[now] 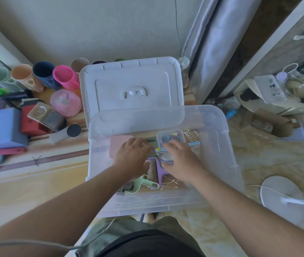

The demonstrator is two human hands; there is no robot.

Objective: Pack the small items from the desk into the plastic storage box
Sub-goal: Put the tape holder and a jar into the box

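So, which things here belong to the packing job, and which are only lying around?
Job: storage box; its lid; clip case, pink pad, purple tool inside; left hand; right hand.

Lying about: cups; curtain; fan base.

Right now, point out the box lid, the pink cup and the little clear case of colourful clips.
box lid (pixel 131 84), head view, on its flat top panel.
pink cup (pixel 64 76), head view, on its open rim.
clear case of clips (pixel 170 137), head view, on its transparent lid.
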